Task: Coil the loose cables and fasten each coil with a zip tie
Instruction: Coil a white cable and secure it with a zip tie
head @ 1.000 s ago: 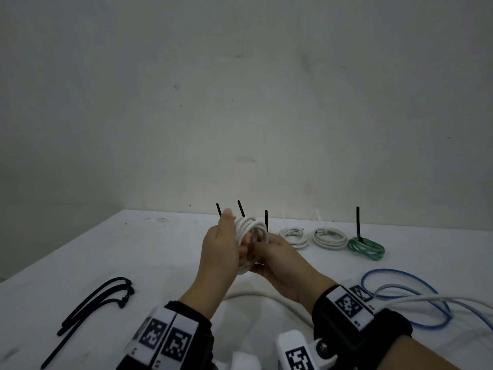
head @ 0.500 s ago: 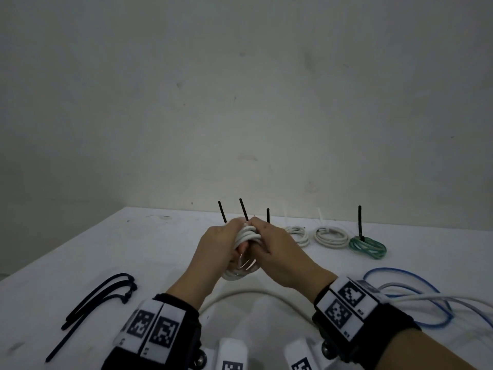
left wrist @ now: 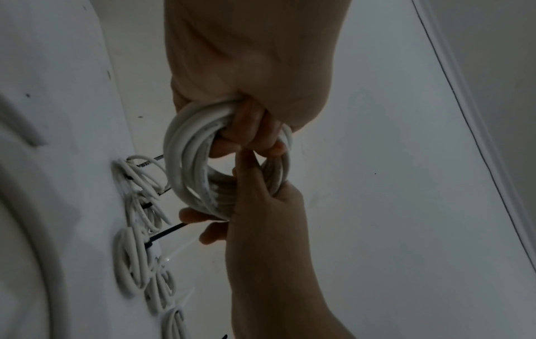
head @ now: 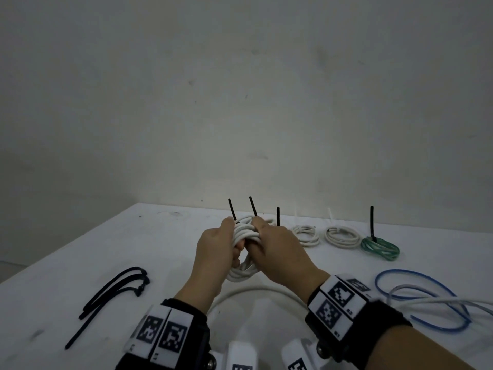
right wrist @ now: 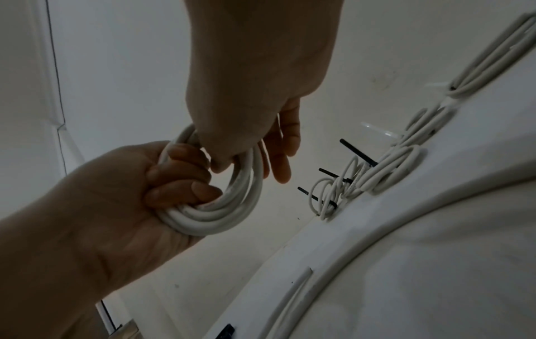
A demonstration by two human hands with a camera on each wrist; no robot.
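Both hands hold a white cable coil above the table's middle. My left hand grips its left side, fingers curled through the ring. My right hand pinches the right side, thumb inside the ring and fingers outside. The coil's loose tail curves down over the table towards me. Black zip ties lie loose at the left. No tie shows on the held coil.
Tied coils line the back: white ones, a green one, and more behind my hands with black tie tails standing up. A loose blue cable and a pale grey cable lie at the right.
The coil has come down a little towards the table. My right hand has turned over onto the coil's right side and closed in against my left hand.
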